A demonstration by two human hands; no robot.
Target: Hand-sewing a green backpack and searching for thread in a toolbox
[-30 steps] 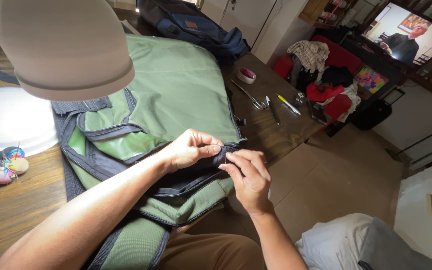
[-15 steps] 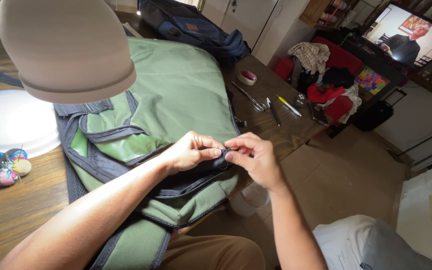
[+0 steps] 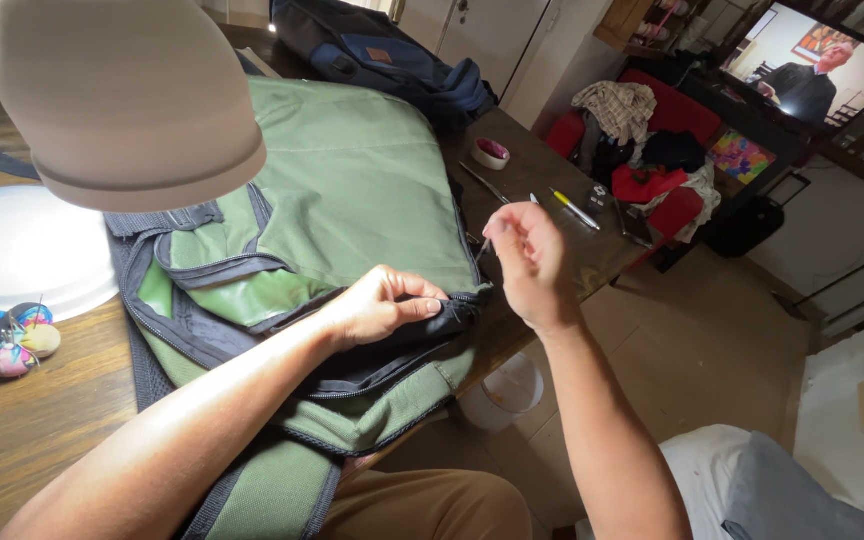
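Pinching the dark zipper edge (image 3: 452, 310) of the green bag (image 3: 352, 190), left hand (image 3: 377, 305) stays low; right hand (image 3: 530, 262) is raised just beside it, fingertips closed, too small to tell on what.

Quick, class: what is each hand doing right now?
Left hand: closed, pinching the green bag at its dark zipper edge.
Right hand: raised, fingers pinched; contents cannot be told.

Wooden table (image 3: 32, 440), tiled floor (image 3: 712, 340), red chair (image 3: 667, 205), lamp (image 3: 127, 95).

Home living rm: TV (image 3: 820, 75), armchair (image 3: 652, 160)
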